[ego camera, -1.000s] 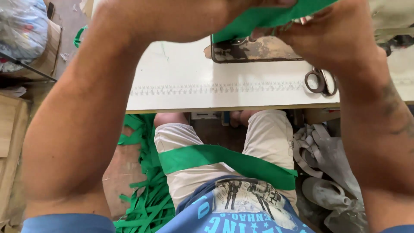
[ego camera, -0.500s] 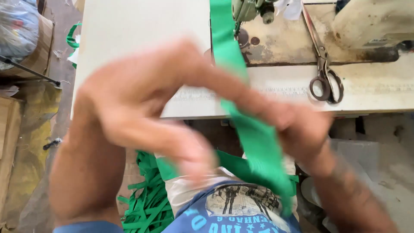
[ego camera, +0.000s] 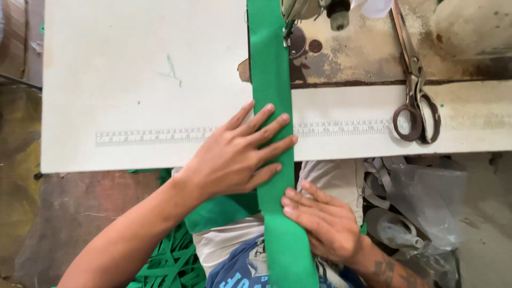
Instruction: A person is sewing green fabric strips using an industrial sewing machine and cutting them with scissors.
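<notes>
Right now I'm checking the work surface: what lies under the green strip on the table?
The green strip lies over the white table, crossing its printed ruler. The left hand presses on it. The ruler beneath the strip is hidden.

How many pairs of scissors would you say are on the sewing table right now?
1. The scissors lie closed at the table's right side, beside the sewing machine, handles toward the person. Others may be out of view.

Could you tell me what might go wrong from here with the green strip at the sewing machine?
The left hand lies flat on the green strip not far before the needle area; fingers could drift close. The strip could skew, since the right hand only steadies its edge. The scissors near the table edge could be knocked off.
</notes>
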